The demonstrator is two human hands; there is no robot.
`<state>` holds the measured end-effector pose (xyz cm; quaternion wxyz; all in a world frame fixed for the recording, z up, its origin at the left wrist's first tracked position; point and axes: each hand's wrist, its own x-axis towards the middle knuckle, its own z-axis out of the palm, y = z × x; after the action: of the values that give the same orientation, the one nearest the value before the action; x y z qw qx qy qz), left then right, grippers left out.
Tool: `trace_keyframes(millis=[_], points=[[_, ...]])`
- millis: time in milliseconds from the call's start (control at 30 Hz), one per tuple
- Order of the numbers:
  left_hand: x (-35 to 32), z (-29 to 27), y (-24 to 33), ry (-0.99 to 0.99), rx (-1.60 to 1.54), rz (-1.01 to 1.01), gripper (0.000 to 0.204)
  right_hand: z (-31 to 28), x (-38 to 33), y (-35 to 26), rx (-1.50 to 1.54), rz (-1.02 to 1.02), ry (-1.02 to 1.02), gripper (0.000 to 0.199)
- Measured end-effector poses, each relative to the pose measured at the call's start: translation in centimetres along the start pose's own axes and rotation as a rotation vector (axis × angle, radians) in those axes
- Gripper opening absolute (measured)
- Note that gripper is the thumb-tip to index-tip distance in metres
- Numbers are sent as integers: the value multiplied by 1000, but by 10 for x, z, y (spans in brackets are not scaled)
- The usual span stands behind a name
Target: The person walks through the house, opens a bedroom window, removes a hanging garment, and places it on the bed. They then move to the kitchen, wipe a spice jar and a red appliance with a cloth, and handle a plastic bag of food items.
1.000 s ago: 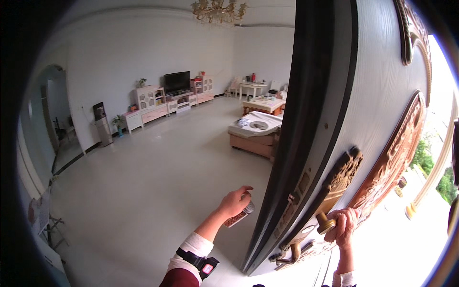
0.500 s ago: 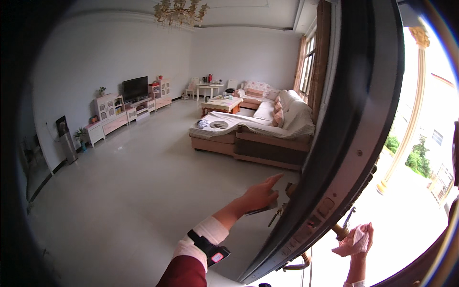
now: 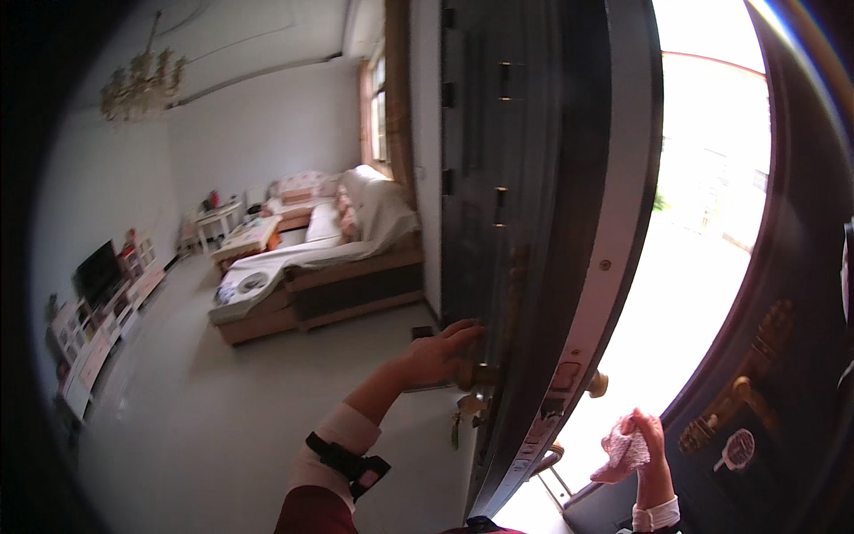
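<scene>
Compared with the earlier frames, the view is swinging further round: the door [image 3: 534,222] edge is now standing nearly upright in mid-frame, with bright outdoors showing at 3 o'clock. The left hand [image 3: 436,356] is now resting on the inner brass handle [image 3: 476,374], fingers [image 3: 463,331] curled loosely over it; a key bunch [image 3: 463,414] is hanging just below. The right hand [image 3: 645,445], at 5 o'clock, is lower than before and off the outer knob [image 3: 598,384], fingers pinching a pink cloth [image 3: 623,456]. Judgement: wiping is pausing while the door is being steadied. The sofa [image 3: 338,267] is sitting at 9 o'clock.
</scene>
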<state>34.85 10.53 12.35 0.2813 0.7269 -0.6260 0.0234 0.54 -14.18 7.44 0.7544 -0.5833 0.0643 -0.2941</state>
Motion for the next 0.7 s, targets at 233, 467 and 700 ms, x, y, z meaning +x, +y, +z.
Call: trace_keyframes(millis=[233, 467, 700], points=[[13, -23, 0, -62, 3, 77, 47, 57, -41, 3, -299, 140, -105, 33], [110, 98, -23, -26, -15, 96, 52, -28, 13, 51, -519, 480, -258, 40], [137, 135, 10, -20, -73, 96, 60, -43, 5, 66, -561, 560, -323, 42]])
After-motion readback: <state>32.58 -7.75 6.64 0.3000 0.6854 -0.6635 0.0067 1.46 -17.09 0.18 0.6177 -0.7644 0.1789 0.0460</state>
